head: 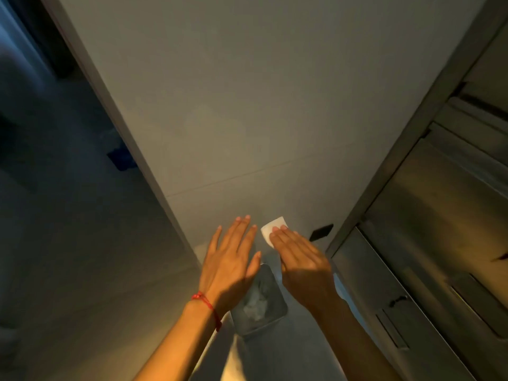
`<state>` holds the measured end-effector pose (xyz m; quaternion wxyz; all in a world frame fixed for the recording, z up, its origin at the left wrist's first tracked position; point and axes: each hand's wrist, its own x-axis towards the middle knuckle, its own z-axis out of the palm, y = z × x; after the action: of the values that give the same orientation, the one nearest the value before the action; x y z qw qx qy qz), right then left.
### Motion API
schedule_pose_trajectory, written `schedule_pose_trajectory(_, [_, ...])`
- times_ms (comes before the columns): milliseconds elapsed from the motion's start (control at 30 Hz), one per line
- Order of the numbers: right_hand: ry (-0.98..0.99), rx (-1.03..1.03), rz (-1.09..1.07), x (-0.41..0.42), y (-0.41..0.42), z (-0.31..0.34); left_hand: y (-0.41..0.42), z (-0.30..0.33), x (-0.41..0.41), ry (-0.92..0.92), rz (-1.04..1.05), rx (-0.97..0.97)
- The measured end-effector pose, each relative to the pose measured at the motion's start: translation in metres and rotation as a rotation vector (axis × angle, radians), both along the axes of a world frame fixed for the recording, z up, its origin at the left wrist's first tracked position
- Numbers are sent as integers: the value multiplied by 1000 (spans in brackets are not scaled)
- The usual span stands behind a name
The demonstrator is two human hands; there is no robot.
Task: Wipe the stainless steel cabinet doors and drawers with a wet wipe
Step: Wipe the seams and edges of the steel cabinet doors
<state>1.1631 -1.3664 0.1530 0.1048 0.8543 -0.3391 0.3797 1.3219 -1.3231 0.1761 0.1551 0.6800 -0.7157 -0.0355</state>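
My right hand [299,259] lies flat with a folded white wet wipe [270,229] under its fingertips, pressed against a pale wall panel [247,105]. My left hand [233,257] is spread open beside it, holding nothing; a red string is tied at its wrist. The stainless steel cabinet [439,215] with its doors and drawers runs down the right side, apart from both hands. A recessed drawer handle [393,325] shows at the lower right.
Below my hands stands a small bin [258,301] with crumpled white material inside. A small black patch [321,232] sits on the panel beside the wipe. On the left a dark open doorway [55,160] leads to a dim room.
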Motion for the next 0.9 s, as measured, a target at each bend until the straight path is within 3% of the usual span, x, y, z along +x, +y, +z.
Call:
schedule_pose_trajectory(300, [73,230,63,2,9,-65,3,-61,-2,34,14,-86])
schedule_pose_trajectory(900, [52,293,54,21,18,-95,12,-94,18,-43,24,-28])
